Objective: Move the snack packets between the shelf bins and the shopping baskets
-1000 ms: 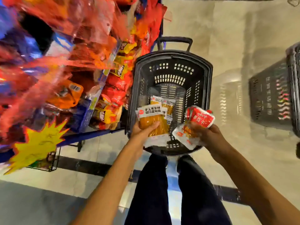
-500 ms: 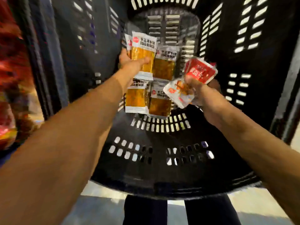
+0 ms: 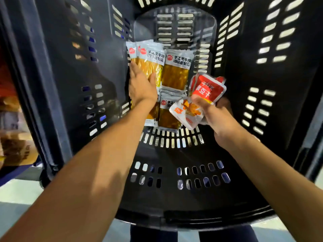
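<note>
Palm down, the left hand (image 3: 141, 88) lies flat on a small stack of yellow packets (image 3: 151, 62). Its fingers are stretched straight along the stack's left edge and its thumb is spread across the glossy amber front, pressing rather than clutching. The stack is made of long, flat sachets with pale grey header bands printed in dark characters, each carrying a round red badge. It sits low inside the basket (image 3: 174, 198), over the slotted floor.

The right hand (image 3: 215, 117) is closed tight, with the thumb pinching down on two crumpled pouches. One is a puffy red packet (image 3: 208, 88) with white lettering and silvery crimped edges. The other is a white-and-orange packet (image 3: 186, 113), bent at its corner, fanned out just below it. Both are held above the basket floor, beside the yellow ones.

Two more loose yellow sachets (image 3: 176, 70) of the same kind rest on the bottom. One is just to the right of the pressed stack and the other is nearer, partly under the left wrist.

The basket is black moulded plastic with a dull sheen. Its steep walls are pierced with rows of rounded slots that let light through, and its rim is thick and curved. To the left, blurred orange and brown shelf goods (image 3: 15, 147) show past the wall. Dark trousers (image 3: 150, 234) and pale floor tiles (image 3: 19, 193) show below the rim.
</note>
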Demonstrator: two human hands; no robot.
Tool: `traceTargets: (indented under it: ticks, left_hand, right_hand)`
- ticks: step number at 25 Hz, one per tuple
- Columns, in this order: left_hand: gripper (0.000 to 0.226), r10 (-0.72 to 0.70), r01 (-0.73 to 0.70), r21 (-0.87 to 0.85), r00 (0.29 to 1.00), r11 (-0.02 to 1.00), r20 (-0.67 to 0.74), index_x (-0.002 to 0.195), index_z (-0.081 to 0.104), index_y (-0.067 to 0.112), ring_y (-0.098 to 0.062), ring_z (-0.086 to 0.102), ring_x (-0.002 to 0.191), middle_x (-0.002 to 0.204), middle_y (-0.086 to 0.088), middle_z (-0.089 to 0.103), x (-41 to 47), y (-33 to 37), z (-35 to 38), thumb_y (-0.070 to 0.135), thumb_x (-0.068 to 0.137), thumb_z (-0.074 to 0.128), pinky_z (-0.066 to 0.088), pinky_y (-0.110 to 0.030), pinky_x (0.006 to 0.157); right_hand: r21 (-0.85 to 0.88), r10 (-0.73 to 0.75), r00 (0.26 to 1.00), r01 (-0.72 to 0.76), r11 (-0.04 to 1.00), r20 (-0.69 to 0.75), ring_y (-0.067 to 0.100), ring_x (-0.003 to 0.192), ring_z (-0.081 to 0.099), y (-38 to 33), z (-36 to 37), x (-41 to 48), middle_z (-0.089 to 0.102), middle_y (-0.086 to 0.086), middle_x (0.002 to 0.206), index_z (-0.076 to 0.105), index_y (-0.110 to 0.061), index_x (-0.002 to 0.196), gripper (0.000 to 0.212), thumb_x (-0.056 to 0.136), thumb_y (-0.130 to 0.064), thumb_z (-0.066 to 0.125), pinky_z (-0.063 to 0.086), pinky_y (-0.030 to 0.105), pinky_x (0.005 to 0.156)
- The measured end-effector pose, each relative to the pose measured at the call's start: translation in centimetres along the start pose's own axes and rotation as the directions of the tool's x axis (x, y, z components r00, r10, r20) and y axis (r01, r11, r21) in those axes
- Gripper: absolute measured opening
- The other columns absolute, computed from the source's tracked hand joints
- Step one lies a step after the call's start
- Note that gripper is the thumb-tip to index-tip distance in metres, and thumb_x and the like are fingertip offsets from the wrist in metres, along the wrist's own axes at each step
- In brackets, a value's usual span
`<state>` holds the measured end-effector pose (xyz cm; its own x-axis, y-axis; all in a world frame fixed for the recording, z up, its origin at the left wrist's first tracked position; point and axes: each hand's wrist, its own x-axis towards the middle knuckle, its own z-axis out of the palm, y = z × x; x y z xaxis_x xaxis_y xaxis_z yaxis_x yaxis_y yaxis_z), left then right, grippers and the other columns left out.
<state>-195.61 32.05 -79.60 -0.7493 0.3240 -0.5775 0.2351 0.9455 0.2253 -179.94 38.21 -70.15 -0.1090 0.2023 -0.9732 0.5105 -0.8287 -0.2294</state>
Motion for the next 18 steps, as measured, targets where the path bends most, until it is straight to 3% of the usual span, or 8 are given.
traceTargets:
  ticks: [2, 5, 11, 15, 18]
  left_hand:
    - [0.070, -0.032, 0.037, -0.115, 0.999, 0.993, 0.043, 0.151, 0.008, 0.010, -0.030, 0.035, 0.136, 0.154, -0.009, 0.027, 0.6, -0.6, 0.5, 0.034, 0.098, 0.046, 0.030, -0.041, 0.107]
    - [0.062, -0.087, 0.079, -0.243, 0.996, 0.967, -0.023, 0.150, 0.012, 0.013, -0.029, 0.041, 0.132, 0.148, -0.009, 0.037, 1.4, -0.6, 0.4, 0.031, 0.099, 0.043, 0.034, -0.040, 0.104]
    - [0.073, -0.095, 0.091, -0.033, 0.986, 0.995, -0.136, 0.150, 0.006, 0.004, -0.026, 0.036, 0.133, 0.150, -0.012, 0.029, 0.9, 1.0, 1.0, 0.043, 0.098, 0.039, 0.031, -0.037, 0.105]
    - [0.101, -0.030, 0.032, 0.024, 0.996, 0.999, -0.081, 0.149, 0.000, 0.003, -0.025, 0.030, 0.135, 0.153, -0.012, 0.019, 1.1, 1.7, 1.3, 0.047, 0.084, 0.063, 0.031, -0.034, 0.105]
    - [0.104, 0.033, -0.031, 0.042, 0.998, 0.999, -0.052, 0.150, 0.000, 0.005, -0.027, 0.030, 0.135, 0.153, -0.013, 0.019, 1.5, 0.9, 1.4, 0.038, 0.081, 0.070, 0.032, -0.035, 0.106]
  right_hand:
    - [-0.019, 0.020, 1.000, -0.020, 1.000, -0.004, 0.016, 0.095, 0.059, 0.0, 0.0, 0.3, 0.061, -0.010, 0.088, 0.051, -0.022, 0.106, 0.028, 0.086, -0.039, 0.062, 0.031, 0.034, 0.101]
    - [-0.036, 0.026, 1.000, -0.027, 0.999, -0.012, 0.016, 0.097, 0.058, 0.2, 0.0, 0.3, 0.062, -0.006, 0.094, 0.052, -0.020, 0.114, 0.038, 0.084, -0.041, 0.062, 0.030, 0.033, 0.097]
    - [-0.024, 0.034, 0.999, -0.034, 0.999, 0.008, 0.016, 0.102, 0.060, 1.1, 0.5, -0.2, 0.065, -0.003, 0.106, 0.052, -0.020, 0.117, 0.040, 0.084, -0.039, 0.064, 0.035, 0.035, 0.102]
    - [-0.003, 0.041, 0.999, -0.041, 0.999, 0.026, 0.007, 0.090, 0.059, 0.8, 0.7, -0.2, 0.064, -0.006, 0.098, 0.053, -0.019, 0.114, 0.034, 0.086, -0.036, 0.062, 0.033, 0.028, 0.091]
    - [-0.023, 0.074, 0.997, -0.074, 0.997, 0.032, 0.006, 0.084, 0.056, 0.6, 0.7, 0.1, 0.061, -0.009, 0.091, 0.052, -0.018, 0.114, 0.035, 0.087, -0.039, 0.060, 0.030, 0.027, 0.092]
